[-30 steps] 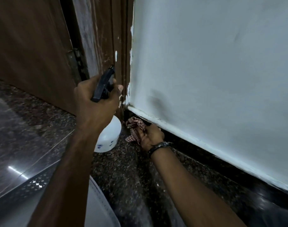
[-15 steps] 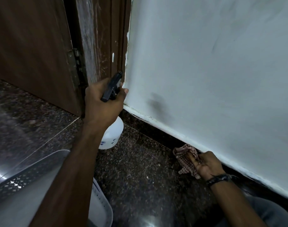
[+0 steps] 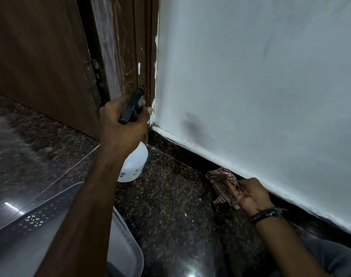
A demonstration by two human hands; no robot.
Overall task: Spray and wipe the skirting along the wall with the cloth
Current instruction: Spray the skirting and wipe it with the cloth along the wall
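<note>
Checked red-and-white cloth (image 3: pixel 223 185) sits bunched in the right hand (image 3: pixel 250 196), pressed against the dark granite skirting (image 3: pixel 182 150) just under the white painted edge of the wall (image 3: pixel 250 86). A second ago the same cloth was up at the door frame (image 3: pixel 130 56), right in the corner; since then it has travelled well away from the frame along the skirting, while over the last half second it has hardly shifted, so the stroke looks to be pausing or ending. That suggests the stretch nearest the frame has been wiped and the run further from the frame remains. The left hand (image 3: pixel 122 124) grips the black trigger head of the white spray bottle (image 3: pixel 134 164), held close beside the frame with its nozzle towards the corner, much as before. Away from the frame the skirting runs on unobstructed to the picture's edge, giving the cloth free travel. A white perforated basket (image 3: pixel 128 242) lies on the granite floor (image 3: pixel 170 196) under the left forearm, well out from the frame, and could crowd that arm.
</note>
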